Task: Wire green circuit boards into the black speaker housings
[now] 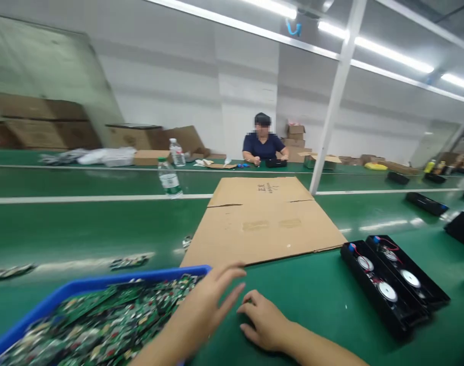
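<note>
Cardboard sheet (260,221) lies flat on the green table (83,229) just beyond both hands, its near edge close to the fingertips. Left of the hands sits a blue bin (44,305) heaped with green circuit boards (113,320); the left hand (209,300) hangs over the bin's right corner, fingers spread and holding nothing. To the right of the hands lie two black trays (394,282) with round white parts and red wires, side by side. The right hand (264,320) rests on the table just beside the left, fingers loosely curled, nothing visible in its grip. Far beyond the hands, a water bottle (169,178) stands upright, and a person (264,145) sits at the next bench
</note>
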### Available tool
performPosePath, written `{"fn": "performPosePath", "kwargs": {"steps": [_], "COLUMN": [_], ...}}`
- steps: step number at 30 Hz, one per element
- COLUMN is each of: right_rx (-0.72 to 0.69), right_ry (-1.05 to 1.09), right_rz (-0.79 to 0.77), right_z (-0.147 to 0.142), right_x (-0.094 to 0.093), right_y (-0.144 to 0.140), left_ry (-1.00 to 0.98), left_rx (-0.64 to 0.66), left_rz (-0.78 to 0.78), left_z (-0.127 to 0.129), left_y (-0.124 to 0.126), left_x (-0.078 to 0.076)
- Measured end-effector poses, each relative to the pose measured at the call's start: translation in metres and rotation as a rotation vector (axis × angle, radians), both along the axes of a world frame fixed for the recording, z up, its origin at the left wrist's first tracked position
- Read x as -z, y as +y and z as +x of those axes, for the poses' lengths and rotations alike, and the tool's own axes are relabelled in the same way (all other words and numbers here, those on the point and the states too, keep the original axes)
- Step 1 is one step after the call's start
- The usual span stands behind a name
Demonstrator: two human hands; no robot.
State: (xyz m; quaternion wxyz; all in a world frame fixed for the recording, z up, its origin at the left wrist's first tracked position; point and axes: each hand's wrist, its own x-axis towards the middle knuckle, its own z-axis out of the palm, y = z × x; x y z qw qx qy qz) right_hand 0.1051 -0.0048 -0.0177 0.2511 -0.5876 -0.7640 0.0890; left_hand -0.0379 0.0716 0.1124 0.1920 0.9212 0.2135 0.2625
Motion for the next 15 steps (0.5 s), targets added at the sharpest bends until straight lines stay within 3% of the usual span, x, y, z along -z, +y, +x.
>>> {"fn": "performPosePath", "kwargs": {"steps": [2, 8, 11, 15], "right_rx": [0.043, 0.050, 0.043, 0.029], "right_ry": [0.122, 0.181, 0.214, 0.241], "right_rz": [-0.080, -0.174, -0.190, -0.194], "right_z": [0.009, 0.010, 0.010, 0.012], "right_x": [-0.006, -0.008, -0.006, -0.008], "right_y": [-0.002, 0.004, 0.006, 0.006], "left_ry": [0.165, 0.306, 0.387, 0.456], "left_rx": [-0.197, -0.622, -0.765, -0.898], "left_rz": [-0.200, -0.301, -0.397, -0.516], "left_z": [0.002, -0.026, -0.026, -0.009], "left_y": [0.042, 0.153, 0.185, 0.208], "left_x": [0.005, 0.028, 0.040, 0.057]}}
